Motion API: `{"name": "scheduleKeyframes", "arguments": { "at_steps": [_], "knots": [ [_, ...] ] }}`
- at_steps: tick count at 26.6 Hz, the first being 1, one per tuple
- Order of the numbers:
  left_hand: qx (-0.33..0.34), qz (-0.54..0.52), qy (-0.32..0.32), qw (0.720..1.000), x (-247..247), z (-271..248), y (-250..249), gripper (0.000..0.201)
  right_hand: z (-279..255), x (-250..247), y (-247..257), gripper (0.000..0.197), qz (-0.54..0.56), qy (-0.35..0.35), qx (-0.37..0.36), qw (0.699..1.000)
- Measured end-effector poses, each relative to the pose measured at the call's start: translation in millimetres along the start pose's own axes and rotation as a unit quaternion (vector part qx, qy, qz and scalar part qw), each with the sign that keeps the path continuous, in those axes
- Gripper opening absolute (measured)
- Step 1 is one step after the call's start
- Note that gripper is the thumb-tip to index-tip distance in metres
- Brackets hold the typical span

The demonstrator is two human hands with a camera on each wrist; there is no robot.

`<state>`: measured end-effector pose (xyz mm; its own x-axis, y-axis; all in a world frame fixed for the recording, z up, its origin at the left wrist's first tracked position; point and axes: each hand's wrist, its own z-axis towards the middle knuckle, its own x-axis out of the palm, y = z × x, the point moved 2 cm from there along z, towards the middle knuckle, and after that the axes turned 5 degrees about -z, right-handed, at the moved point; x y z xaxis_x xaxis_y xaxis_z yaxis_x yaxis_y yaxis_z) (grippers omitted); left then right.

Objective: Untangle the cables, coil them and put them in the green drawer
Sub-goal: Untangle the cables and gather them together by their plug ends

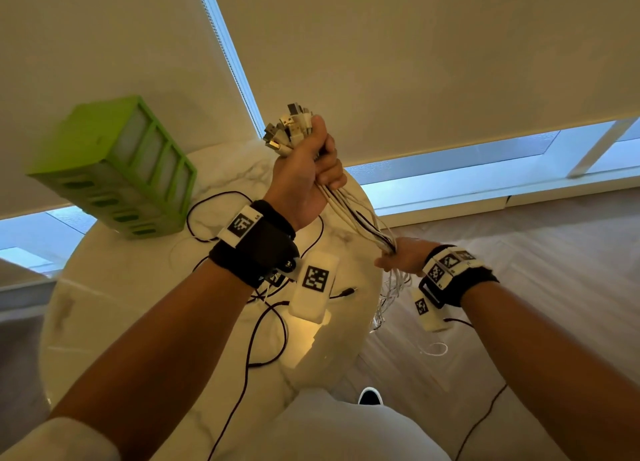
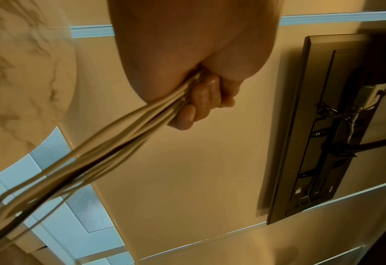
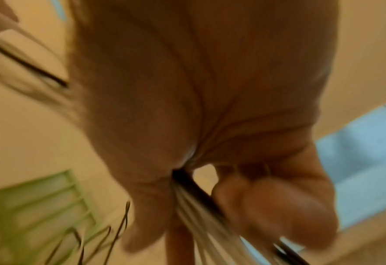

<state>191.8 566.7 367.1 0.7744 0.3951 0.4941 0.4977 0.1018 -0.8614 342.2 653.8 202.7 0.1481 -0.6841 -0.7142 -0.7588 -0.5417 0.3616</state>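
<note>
My left hand [image 1: 308, 170] is raised above the table and grips a bundle of white cables [image 1: 356, 215] near its plug ends [image 1: 289, 128], which stick out above the fist. The strands, one of them black, run down and right to my right hand [image 1: 398, 258], whose fingers are curled round them beyond the table's right edge. Below that hand loose white cable ends [image 1: 388, 305] dangle toward the floor. The left wrist view has the fingers [image 2: 201, 102] wrapped round the cables [image 2: 110, 143]. The right wrist view is blurred, with strands [image 3: 198, 211] passing through the fist. The green drawer unit [image 1: 117, 170] stands on the table's far left.
The round white marble table [image 1: 138, 322] carries thin dark wires [image 1: 256, 339] and a white tagged box [image 1: 313, 287]. Another tagged box [image 1: 427, 313] hangs under my right wrist. Window blinds [image 1: 415, 62] fill the background, with a wooden floor [image 1: 554, 235] to the right. A wall-mounted screen [image 2: 323, 125] shows in the left wrist view.
</note>
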Motion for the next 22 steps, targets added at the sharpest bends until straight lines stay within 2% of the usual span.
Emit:
{"name": "scheduleKeyframes", "arguments": {
  "at_steps": [2,3,4,5,7,8,9,10,11,12,13,15,16,18,20,22],
  "knots": [
    [0.010,0.010,0.014,1.000,-0.1,0.0,-1.1,0.036,-0.5,-3.6,0.3,0.028,0.052,0.047,0.005,0.998],
    [0.013,0.011,0.018,1.000,-0.6,-0.1,-1.5,0.032,4.1,-5.4,-2.7,0.026,0.086,0.039,0.009,0.996],
    [0.012,0.011,0.019,1.000,-1.8,-0.4,-1.6,0.030,10.5,-9.0,-7.4,0.024,0.107,-0.011,0.011,0.994],
    [0.007,0.009,0.019,1.000,-3.2,-0.7,-0.8,0.029,18.6,-13.5,-13.8,0.022,0.108,-0.095,0.015,0.990],
    [-0.006,-0.004,0.019,1.000,-7.6,0.0,2.9,0.031,26.6,-17.5,-27.7,0.018,0.067,-0.308,0.038,0.948],
    [-0.011,-0.012,0.019,1.000,-10.5,0.2,4.6,0.032,25.5,-15.6,-30.7,0.015,0.065,-0.373,0.045,0.924],
    [-0.014,-0.018,0.019,1.000,-13.2,0.8,5.7,0.033,26.1,-12.1,-33.3,0.013,0.058,-0.371,0.034,0.926],
    [-0.016,-0.020,0.017,1.000,-16.3,1.3,6.7,0.034,25.9,-6.2,-31.0,0.009,0.037,-0.315,0.007,0.948],
    [-0.019,-0.019,0.015,1.000,-18.8,1.5,7.5,0.035,26.5,0.8,-28.9,0.017,0.005,-0.222,-0.015,0.975],
    [-0.022,-0.019,0.013,0.999,-21.1,1.2,8.4,0.035,24.9,6.1,-27.4,0.028,0.005,-0.152,-0.016,0.988],
    [-0.028,-0.023,0.015,0.999,-21.9,0.7,9.5,0.035,24.3,6.7,-27.1,0.036,0.017,-0.147,-0.011,0.989],
    [-0.042,-0.041,0.022,0.998,-21.4,-0.3,11.6,0.037,29.4,1.2,-31.7,0.042,0.036,-0.243,0.010,0.969],
    [-0.044,-0.042,0.025,0.998,-22.0,-1.1,12.2,0.037,32.7,2.1,-34.2,0.041,0.039,-0.269,0.022,0.962],
    [-0.035,-0.018,0.035,0.999,-23.3,-2.6,11.5,0.036,35.4,5.7,-33.0,0.035,0.055,-0.241,0.016,0.969],
    [-0.027,0.009,0.044,0.999,-25.8,-4.8,12.9,0.035,30.6,4.4,-29.4,0.010,0.095,-0.167,0.000,0.981],
    [-0.022,0.030,0.048,0.998,-31.5,-7.3,15.2,0.033,20.3,-6.8,-20.6,0.039,0.071,-0.082,-0.004,0.994]
  ]
}}
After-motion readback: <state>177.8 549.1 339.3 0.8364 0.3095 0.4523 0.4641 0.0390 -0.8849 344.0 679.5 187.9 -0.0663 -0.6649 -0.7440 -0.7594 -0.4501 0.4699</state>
